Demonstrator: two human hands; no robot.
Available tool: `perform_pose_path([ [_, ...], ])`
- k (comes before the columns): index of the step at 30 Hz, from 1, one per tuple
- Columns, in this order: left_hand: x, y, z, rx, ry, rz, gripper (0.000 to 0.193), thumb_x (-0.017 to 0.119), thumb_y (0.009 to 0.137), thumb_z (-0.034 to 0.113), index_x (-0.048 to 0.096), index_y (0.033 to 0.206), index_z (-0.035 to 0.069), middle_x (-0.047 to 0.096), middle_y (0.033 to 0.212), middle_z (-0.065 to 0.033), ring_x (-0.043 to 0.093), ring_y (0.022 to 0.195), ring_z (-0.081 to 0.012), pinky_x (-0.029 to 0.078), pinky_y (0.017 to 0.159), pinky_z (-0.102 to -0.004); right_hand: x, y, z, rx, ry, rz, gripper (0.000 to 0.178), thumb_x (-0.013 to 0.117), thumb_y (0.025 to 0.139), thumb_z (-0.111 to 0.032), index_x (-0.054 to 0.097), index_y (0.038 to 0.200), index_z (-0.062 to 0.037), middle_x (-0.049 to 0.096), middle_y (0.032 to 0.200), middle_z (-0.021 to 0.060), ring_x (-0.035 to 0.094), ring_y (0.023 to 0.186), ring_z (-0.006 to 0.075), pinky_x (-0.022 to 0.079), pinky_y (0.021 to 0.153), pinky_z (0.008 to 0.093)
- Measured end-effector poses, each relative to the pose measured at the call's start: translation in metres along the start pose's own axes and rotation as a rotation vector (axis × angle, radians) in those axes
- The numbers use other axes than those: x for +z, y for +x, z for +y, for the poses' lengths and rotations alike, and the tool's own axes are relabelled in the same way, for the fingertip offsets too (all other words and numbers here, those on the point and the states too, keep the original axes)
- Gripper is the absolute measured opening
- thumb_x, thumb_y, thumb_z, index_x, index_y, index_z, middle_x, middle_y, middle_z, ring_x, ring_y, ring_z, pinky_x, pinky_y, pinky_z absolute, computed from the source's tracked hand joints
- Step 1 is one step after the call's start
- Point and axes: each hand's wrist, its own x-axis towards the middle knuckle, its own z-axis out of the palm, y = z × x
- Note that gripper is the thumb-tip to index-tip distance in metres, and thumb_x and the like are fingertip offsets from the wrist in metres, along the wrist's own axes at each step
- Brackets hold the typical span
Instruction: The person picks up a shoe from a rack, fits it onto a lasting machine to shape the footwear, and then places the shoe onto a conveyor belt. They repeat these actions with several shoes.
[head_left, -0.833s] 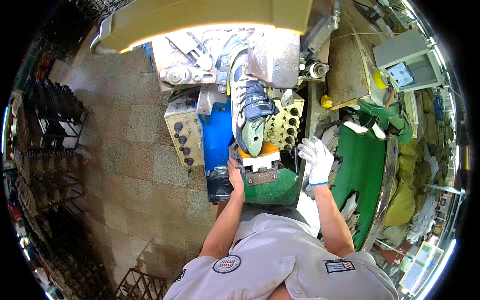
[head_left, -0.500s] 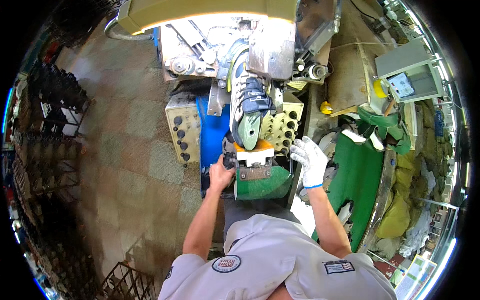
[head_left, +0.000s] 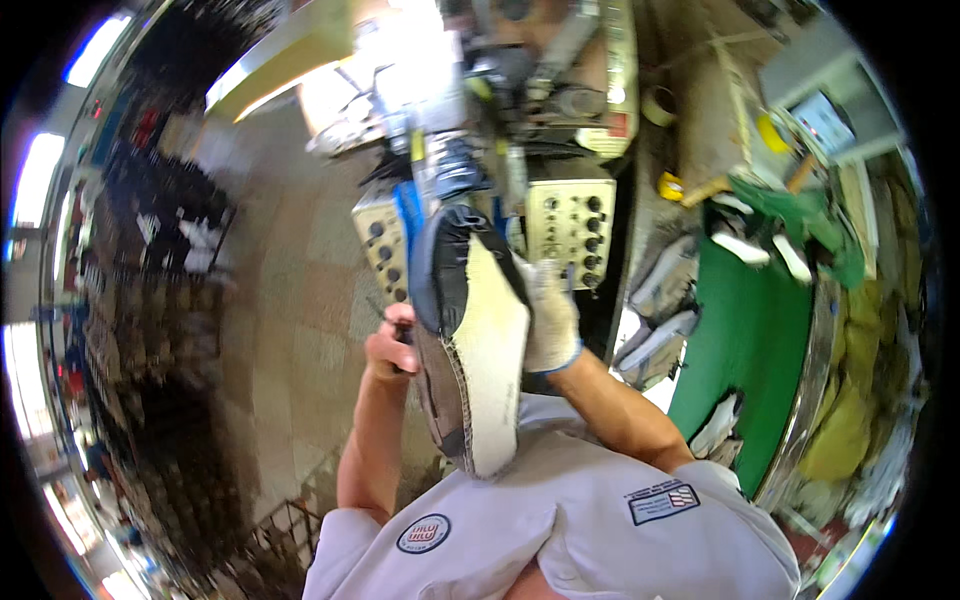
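Closest to me now is the shoe [head_left: 478,360], which I have pulled off the machine and lifted up toward my chest; a moment ago it sat toe-down in the clamp with its upper facing me, and now its pale insole bottom is turned up at me, the dark upper wrapped round its far end. My right hand [head_left: 549,318], in a white glove, is closed around the shoe's right side near the toe and carries it. My left hand [head_left: 392,342] is bare and sits at the shoe's left edge, fingers curled around something thin and dark; the blur is too heavy for me to tell whether it is a tool or part of the upper. Half a second back that same hand was down at the machine's orange and green clamp, so both hands have come away from the machine together. I judge from this that the machine's turn on this shoe is over and I am looking over the lasted bottom. Just beyond the shoe stand the two beige control panels [head_left: 568,218] with their rows of knobs, and above them the machine head [head_left: 500,90], badly smeared by my head's motion. Off to my right runs the green bench [head_left: 745,340] with other pale shoes [head_left: 665,280] lying along its near edge.
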Motion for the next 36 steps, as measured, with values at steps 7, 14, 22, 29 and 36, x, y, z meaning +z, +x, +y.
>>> perform_pose_path([
  [7, 0.11, 0.077, -0.047, 0.2, 1.011, 0.446, 0.014, 0.069, 0.09, 0.005, 0.072, 0.103, -0.002, 0.07, 0.101, -0.0045, 0.064, 0.09, -0.014, 0.051, 0.08, -0.0268, -0.097, -0.063, -0.122, -0.228, -0.146, 0.175, 0.041, 0.066, 0.093, -0.023, 0.063, 0.123, 0.0043, 0.072, 0.106, 0.0135, 0.071, 0.089, 0.0201, 0.058, 0.081, 0.0327],
  [14, 0.09, 0.172, -0.073, 0.315, 1.61, 0.921, 0.086, 0.088, 0.074, 0.034, 0.047, 0.142, 0.002, 0.065, 0.127, -0.0211, 0.062, 0.115, -0.0376, 0.046, 0.1, -0.0435, -0.275, -0.203, -0.195, -0.324, -0.582, 0.804, 0.04, 0.068, 0.091, -0.031, 0.072, 0.113, 0.0018, 0.073, 0.102, 0.0105, 0.069, 0.089, 0.0177, 0.055, 0.08, 0.031],
  [22, 0.012, 0.186, -0.027, 0.476, 1.245, 0.631, 0.036, 0.085, 0.065, 0.001, 0.071, 0.098, -0.001, 0.071, 0.084, -0.0052, 0.063, 0.07, -0.0164, 0.052, 0.072, -0.031, -0.399, -0.314, -0.243, 0.448, -1.573, 1.482, 0.095, 0.061, 0.085, -0.068, 0.047, 0.141, 0.0075, 0.063, 0.125, 0.0304, 0.061, 0.119, 0.0419, 0.047, 0.102, 0.0431],
  [29, 0.093, 0.104, -0.09, 0.084, 0.275, 0.46, 0.069, 0.067, 0.061, 0.008, 0.056, 0.127, -0.007, 0.068, 0.109, -0.0169, 0.068, 0.096, -0.034, 0.058, 0.09, -0.0453, -0.225, -0.158, -0.188, -0.392, -0.797, 0.649, 0.09, 0.06, 0.092, -0.059, 0.037, 0.149, 0.0074, 0.055, 0.14, 0.0266, 0.06, 0.125, 0.0305, 0.045, 0.106, 0.0425],
  [36, 0.096, 0.08, -0.151, -0.42, -0.187, 0.021, 0.07, 0.068, 0.062, 0.012, 0.058, 0.128, -0.009, 0.069, 0.118, -0.0203, 0.069, 0.102, -0.0377, 0.056, 0.091, -0.047, -0.081, -0.062, -0.124, -0.389, 0.34, 0.1, 0.061, 0.072, 0.09, -0.036, 0.053, 0.138, -0.0027, 0.067, 0.123, 0.011, 0.066, 0.109, 0.0202, 0.054, 0.094, 0.0345],
])
